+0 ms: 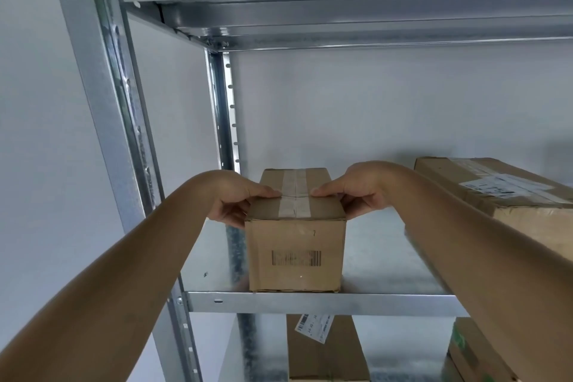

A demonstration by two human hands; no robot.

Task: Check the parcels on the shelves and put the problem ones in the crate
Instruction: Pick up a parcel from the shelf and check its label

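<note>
left hand (231, 200): grips the box's left side, thumb on the top edge, fingers (229, 220) curled down the side wall
right hand (361, 192): grips the box's right side, thumb on top by the tape, fingers curled down the right wall
box (296, 253): small cardboard parcel between both hands, sits at the shelf's front edge, barcode on the near face, pale tape strip along the top
shelf (310, 302): galvanised metal, under the box and hands
big box (508, 192): right of the right hand, same shelf, white label on top
lower boxes (325, 347): below the hands, next shelf down, one with a hanging label
wall (372, 108): pale, behind the fingers
</note>
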